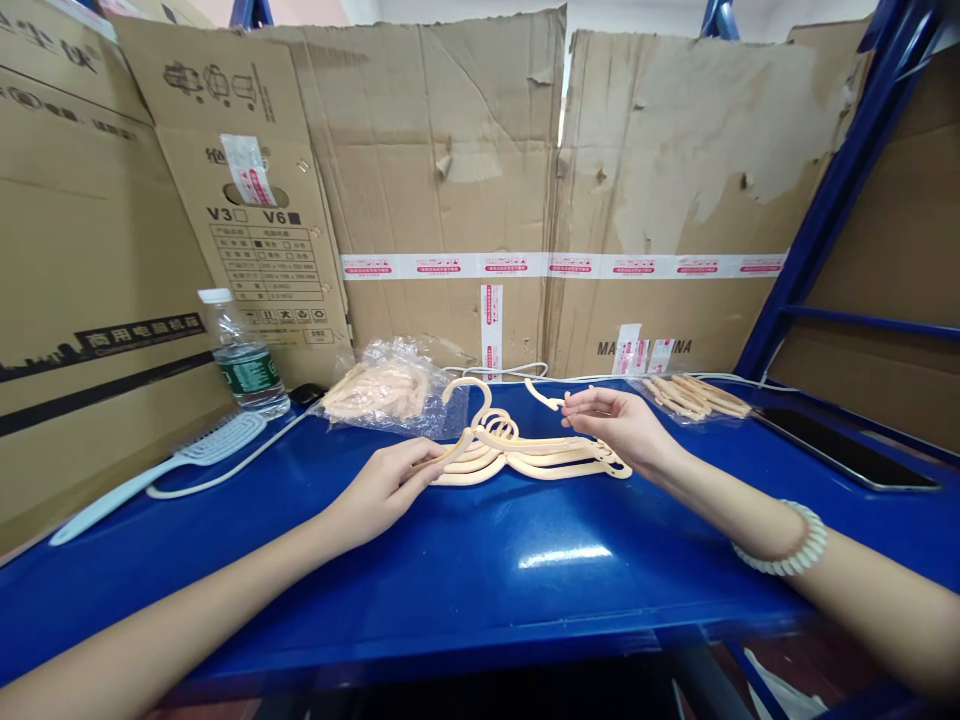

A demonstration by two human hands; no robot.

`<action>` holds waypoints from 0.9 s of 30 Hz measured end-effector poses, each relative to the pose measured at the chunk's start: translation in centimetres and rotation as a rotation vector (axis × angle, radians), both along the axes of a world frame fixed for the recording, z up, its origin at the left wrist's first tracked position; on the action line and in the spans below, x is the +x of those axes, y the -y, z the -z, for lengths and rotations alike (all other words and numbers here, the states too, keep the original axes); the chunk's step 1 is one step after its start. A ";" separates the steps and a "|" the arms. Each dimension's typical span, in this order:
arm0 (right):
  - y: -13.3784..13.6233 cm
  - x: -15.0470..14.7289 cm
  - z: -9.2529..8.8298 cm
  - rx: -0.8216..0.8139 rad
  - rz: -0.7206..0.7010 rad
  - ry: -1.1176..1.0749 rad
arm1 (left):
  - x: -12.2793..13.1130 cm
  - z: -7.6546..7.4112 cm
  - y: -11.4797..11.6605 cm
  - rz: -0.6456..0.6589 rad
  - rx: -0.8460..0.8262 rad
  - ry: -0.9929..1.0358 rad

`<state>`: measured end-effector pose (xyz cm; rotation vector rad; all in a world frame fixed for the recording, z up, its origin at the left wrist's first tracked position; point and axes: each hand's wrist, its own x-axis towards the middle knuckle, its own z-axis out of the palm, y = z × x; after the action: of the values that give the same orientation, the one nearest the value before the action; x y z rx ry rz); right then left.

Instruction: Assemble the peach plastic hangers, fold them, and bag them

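Pinched in my left hand (pixel 397 485) is one arm of a beige plastic hanger (pixel 480 402), its hook pointing up. This hanger is raised at a tilt over a stack of similar hangers (pixel 480 476) lying on the blue tabletop (pixel 450 580). My right hand (pixel 611 425) has its fingertips closed on a small curved beige plastic piece (pixel 544 397), held above the right end of the stack. The fingers partly cover that piece, so its full shape is hidden.
Behind the hangers lies a clear bag of beige parts (pixel 386 385); another bag of beige pieces (pixel 694 395) is to the right, beside a phone (pixel 844 447). A water bottle (pixel 247 365) and hairbrush (pixel 172 465) are left. Cardboard sheets (pixel 450 170) wall the back.
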<state>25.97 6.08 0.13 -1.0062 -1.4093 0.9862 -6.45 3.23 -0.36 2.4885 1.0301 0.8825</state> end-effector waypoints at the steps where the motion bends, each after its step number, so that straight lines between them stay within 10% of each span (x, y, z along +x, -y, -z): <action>1: -0.1 0.1 0.2 0.006 0.014 0.004 | 0.0 0.0 0.0 -0.001 0.000 -0.004; 27: 0.5 1.4 -1.8 -0.471 -0.437 -0.027 | 0.0 -0.2 0.1 0.015 0.045 -0.017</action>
<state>27.36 5.57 1.90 -1.0300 -1.4373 1.7056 -6.48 3.10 -0.21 2.5414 1.0064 0.8908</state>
